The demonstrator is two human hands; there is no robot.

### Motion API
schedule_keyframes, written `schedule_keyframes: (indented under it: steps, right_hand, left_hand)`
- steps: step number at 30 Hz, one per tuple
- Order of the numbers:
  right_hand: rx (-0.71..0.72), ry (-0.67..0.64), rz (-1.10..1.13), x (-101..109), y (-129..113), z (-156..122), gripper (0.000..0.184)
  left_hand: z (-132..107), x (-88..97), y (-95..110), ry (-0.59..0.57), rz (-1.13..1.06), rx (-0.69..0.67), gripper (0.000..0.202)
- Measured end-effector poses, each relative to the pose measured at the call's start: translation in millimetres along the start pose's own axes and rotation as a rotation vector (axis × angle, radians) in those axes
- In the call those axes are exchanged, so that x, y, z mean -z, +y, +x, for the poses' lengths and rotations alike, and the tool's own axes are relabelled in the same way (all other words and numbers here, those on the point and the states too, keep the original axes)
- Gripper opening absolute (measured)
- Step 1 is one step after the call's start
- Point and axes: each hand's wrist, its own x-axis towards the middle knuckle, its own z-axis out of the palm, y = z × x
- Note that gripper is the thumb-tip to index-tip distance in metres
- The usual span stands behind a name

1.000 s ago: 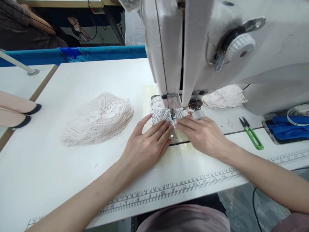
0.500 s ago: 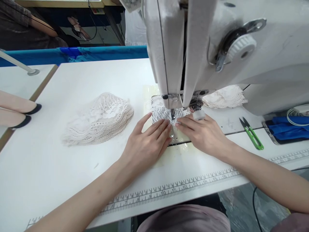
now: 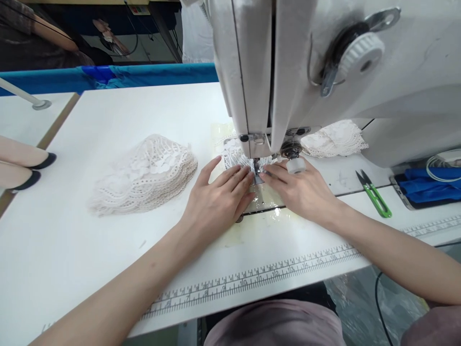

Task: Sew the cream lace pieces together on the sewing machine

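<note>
A small white lace piece (image 3: 234,157) lies under the presser foot (image 3: 257,172) of a white sewing machine (image 3: 324,72). My left hand (image 3: 216,202) lies flat just left of the needle, fingers stretched out and pressing the lace's near edge. My right hand (image 3: 302,190) rests flat on the right side of the foot, fingertips on the lace, close to a white knob (image 3: 296,166). The two sets of fingertips almost meet at the foot. Most of the lace is hidden behind the machine head and my fingers.
A stack of lace pieces (image 3: 144,175) sits on the white table (image 3: 108,120) to the left. More lace (image 3: 334,139) lies behind the machine. Green thread snips (image 3: 374,194) and a blue object (image 3: 432,190) are at right. A ruler strip (image 3: 259,281) runs along the near edge.
Both hands slid a little away from me toward the needle, and less lace shows in front of the foot. The camera view dipped slightly.
</note>
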Motion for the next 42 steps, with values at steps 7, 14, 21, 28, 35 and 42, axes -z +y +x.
schedule_keyframes:
  steps: [7, 14, 21, 28, 35, 42]
  right_hand:
    - [0.011, 0.016, -0.038, 3, 2, 0, 0.034]
    - [-0.021, 0.046, -0.048, 4, 7, -3, 0.03]
    - [-0.009, 0.086, 0.123, 5, -7, -1, 0.042]
    - [0.278, 0.026, 0.448, 7, -12, -2, 0.027]
    - [0.21, -0.071, 0.744, 25, -2, -2, 0.035]
    - [0.036, -0.049, 0.786, 25, -8, -3, 0.027]
  left_hand:
    - [1, -0.8, 0, -0.024, -0.008, 0.02, 0.033]
    - [-1, -0.5, -5, -0.009, 0.049, 0.05, 0.038]
    - [-4, 9.5, 3, -0.005, 0.074, -0.016, 0.028]
    - [-10, 28.5, 21, 0.22, -0.112, -0.367, 0.01]
    - [-7, 17.8, 10, -0.099, 0.043, 0.364, 0.034]
    - [-6, 17.9, 13, -0.048, -0.169, 0.369, 0.011]
